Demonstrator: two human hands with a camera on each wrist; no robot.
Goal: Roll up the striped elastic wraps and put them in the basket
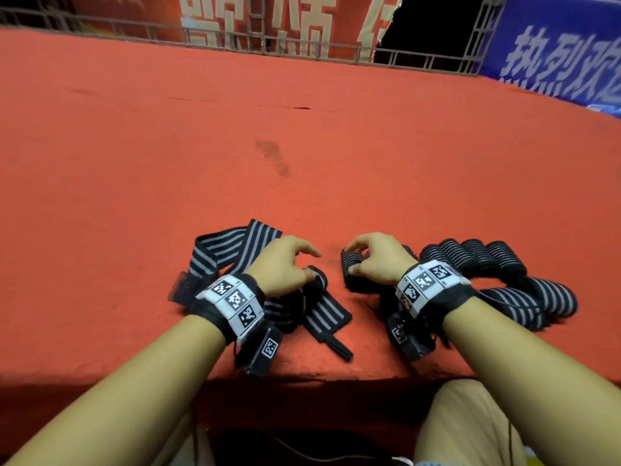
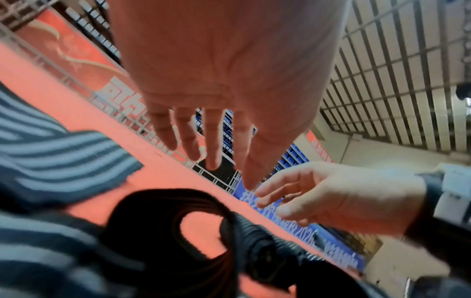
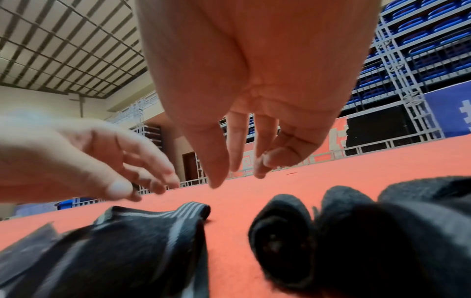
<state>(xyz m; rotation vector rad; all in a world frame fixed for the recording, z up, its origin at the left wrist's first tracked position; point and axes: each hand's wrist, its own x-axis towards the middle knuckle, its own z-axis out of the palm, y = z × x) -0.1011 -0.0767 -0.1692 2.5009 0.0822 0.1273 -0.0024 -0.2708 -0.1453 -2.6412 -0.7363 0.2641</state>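
A loose black wrap with grey stripes [image 1: 228, 250] lies unrolled at the near edge of the red platform [image 1: 302, 146]. My left hand [image 1: 292, 260] hovers over it, fingers relaxed and holding nothing; the left wrist view shows the left hand [image 2: 216, 80] with straight fingers above the wrap [image 2: 51, 161]. My right hand [image 1: 366, 257] hangs with loose fingers over a rolled wrap [image 1: 349, 260]. In the right wrist view the right hand [image 3: 254, 80] is apart from the roll [image 3: 280, 240] below it. No basket is in view.
Several more rolled wraps [image 1: 470, 257] lie in a row to the right, with another loose striped wrap [image 1: 527, 304] in front of them. A metal railing [image 1: 268, 42] and banners bound the platform's far side. My knee [image 1: 470, 415] is below the front edge.
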